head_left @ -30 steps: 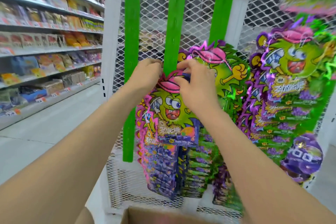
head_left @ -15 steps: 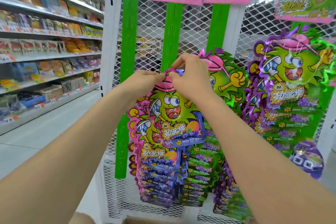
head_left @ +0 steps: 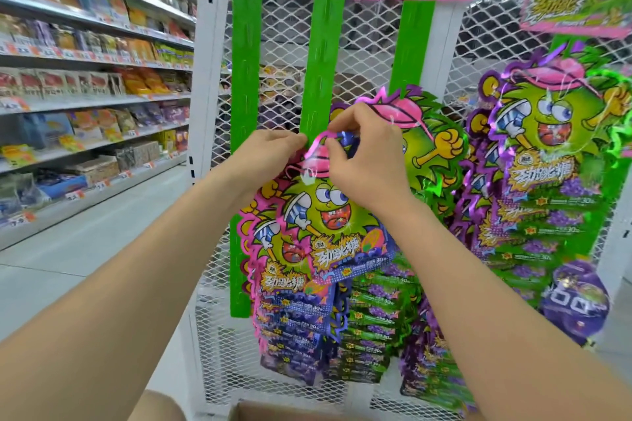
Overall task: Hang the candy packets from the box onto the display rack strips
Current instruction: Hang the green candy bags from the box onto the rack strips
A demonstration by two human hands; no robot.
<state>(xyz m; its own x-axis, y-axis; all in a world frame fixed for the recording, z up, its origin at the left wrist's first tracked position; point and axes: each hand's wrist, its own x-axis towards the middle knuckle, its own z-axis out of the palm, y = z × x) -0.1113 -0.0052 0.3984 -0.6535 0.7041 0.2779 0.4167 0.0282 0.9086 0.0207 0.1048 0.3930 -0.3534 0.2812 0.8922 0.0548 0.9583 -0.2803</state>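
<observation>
— What stands on the left?
— A long run of store shelves [head_left: 102, 101], tier over tier, receding down the aisle and packed with bagged and boxed snacks. Orange bags [head_left: 143, 80] sit on a middle tier, and a cardboard tray [head_left: 97, 169] sits lower down.
— Any labels?
— Small price tags [head_left: 73, 195], white and orange, are fixed along the shelf edges. They are too blurred to read.
— And underfoot?
— A pale grey floor [head_left: 102, 249], smooth, with a faint sheen.
— The light?
— Bright, cool and even across the aisle.

Both your arms are bare: left forearm [head_left: 136, 267] from seven o'clock, right forearm [head_left: 496, 284] from five o'clock, with bare left hand [head_left: 270, 154] and right hand [head_left: 366, 164].
</observation>
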